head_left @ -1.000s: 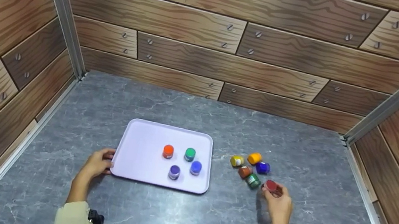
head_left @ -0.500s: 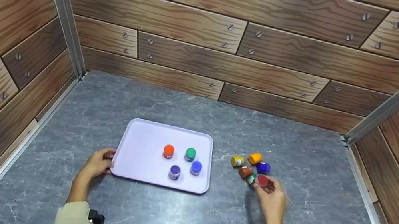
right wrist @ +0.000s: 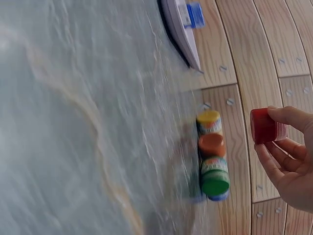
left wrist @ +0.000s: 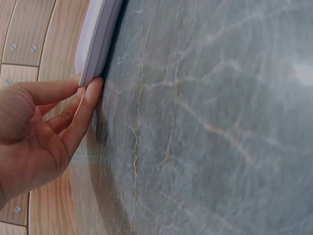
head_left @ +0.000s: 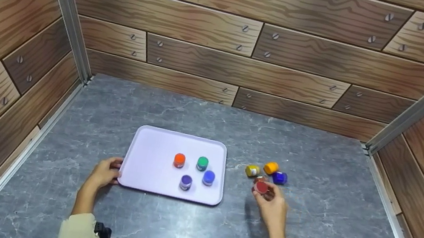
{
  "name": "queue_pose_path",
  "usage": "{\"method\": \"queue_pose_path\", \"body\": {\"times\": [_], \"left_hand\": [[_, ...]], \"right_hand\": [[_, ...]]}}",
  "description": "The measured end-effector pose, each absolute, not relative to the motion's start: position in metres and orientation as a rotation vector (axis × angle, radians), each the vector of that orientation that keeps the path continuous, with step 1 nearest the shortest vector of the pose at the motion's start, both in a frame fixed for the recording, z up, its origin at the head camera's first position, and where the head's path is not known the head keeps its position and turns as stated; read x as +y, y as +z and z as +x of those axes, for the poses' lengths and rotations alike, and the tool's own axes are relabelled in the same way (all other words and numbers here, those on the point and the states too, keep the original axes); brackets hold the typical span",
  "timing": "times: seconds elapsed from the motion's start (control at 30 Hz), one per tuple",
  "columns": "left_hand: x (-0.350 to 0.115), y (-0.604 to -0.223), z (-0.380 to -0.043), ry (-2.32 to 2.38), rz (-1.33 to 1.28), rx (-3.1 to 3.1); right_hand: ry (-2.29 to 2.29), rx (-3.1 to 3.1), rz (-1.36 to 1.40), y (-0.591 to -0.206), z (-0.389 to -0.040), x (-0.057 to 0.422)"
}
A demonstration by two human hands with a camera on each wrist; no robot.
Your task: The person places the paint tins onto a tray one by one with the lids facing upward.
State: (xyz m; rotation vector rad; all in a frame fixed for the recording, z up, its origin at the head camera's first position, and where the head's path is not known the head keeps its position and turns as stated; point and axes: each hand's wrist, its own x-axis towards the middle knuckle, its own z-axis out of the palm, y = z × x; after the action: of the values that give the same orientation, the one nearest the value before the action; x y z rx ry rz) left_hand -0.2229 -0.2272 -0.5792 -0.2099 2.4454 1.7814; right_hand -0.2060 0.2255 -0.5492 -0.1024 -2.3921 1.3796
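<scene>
My right hand pinches a small red paint jar between thumb and fingers, held above the table. Below it, the dark green jar is hidden in the head view, and the brown jar is partly covered. At the near left corner of the lilac tray, my left hand grips the rim, thumb and fingers meeting at the edge in the left wrist view. Four-sided and shallow, the tray bears upright jars: orange-red, green, blue and purple.
Right of the tray, a yellow jar, an orange jar and a dark blue jar lie close together on the grey marbled table. Wood-patterned walls enclose the table at the back and both sides.
My right hand has moved left with the red paint jar, passing over the dark green jar toward the tray. My left hand and the tray have stayed put.
</scene>
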Motion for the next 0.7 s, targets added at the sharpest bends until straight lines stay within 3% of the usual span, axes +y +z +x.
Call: {"method": "queue_pose_path", "body": {"times": [0.7], "left_hand": [[-0.228,-0.580,-0.224,1.746,-0.236,2.448]], "right_hand": [[1.412,-2.365,0.137,-0.559,-0.212,0.180]]}}
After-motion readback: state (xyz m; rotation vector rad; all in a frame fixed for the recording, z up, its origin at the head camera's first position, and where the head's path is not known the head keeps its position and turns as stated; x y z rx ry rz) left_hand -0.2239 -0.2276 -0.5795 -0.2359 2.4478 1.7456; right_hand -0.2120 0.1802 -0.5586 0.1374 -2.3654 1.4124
